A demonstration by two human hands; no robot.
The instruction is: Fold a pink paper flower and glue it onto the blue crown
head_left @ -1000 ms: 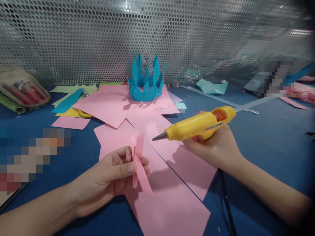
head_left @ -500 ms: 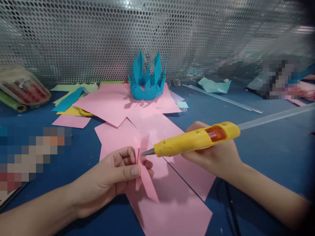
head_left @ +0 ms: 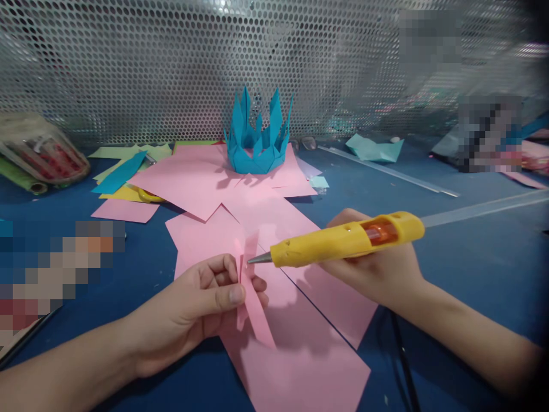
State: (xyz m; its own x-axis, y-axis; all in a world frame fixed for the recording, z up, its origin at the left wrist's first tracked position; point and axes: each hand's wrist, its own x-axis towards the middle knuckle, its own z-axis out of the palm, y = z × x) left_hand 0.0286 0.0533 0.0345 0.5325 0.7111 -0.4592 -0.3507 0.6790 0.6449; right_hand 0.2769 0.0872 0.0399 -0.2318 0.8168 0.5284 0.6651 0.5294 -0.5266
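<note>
My left hand pinches a folded pink paper piece between thumb and fingers, holding it upright above the pink sheets. My right hand grips a yellow hot glue gun with a clear glue stick trailing from its back. The gun's metal nozzle touches the upper part of the folded pink piece. Its black cord runs down under my right wrist.
Pink paper sheets cover the blue table. A blue folded paper crown stands at the back by the perforated metal wall. Coloured paper scraps and a plastic bag lie at the left; a teal scrap lies at the right.
My right hand brought the glue gun down and to the left, until its nozzle met the folded pink piece. My left hand stayed almost still.
</note>
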